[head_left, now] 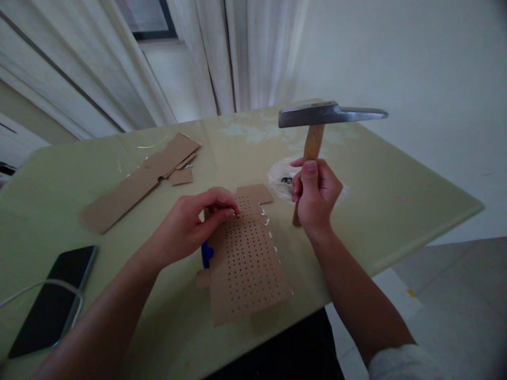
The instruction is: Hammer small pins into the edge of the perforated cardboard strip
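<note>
My right hand (319, 192) is wrapped round the wooden handle of a hammer (332, 114), which it holds raised over the table with the metal head at the top. Thumb and forefinger of my left hand (202, 219) pinch a small, thin nail (237, 215) against the upper part of a piece of cardboard (253, 264). Rows of small punched holes cover this cardboard, and its right edge is ragged. Most of the nail is hidden by my fingers. Beneath the cardboard's left side a blue object (206, 254) shows in part.
A clear plastic bag (279, 174) lies behind my right hand. Cardboard strips (138, 182) rest at the back left, and a smaller cardboard piece (257, 193) is at the sheet's far end. A dark phone (55, 298) with a white cable (43, 283) lies front left.
</note>
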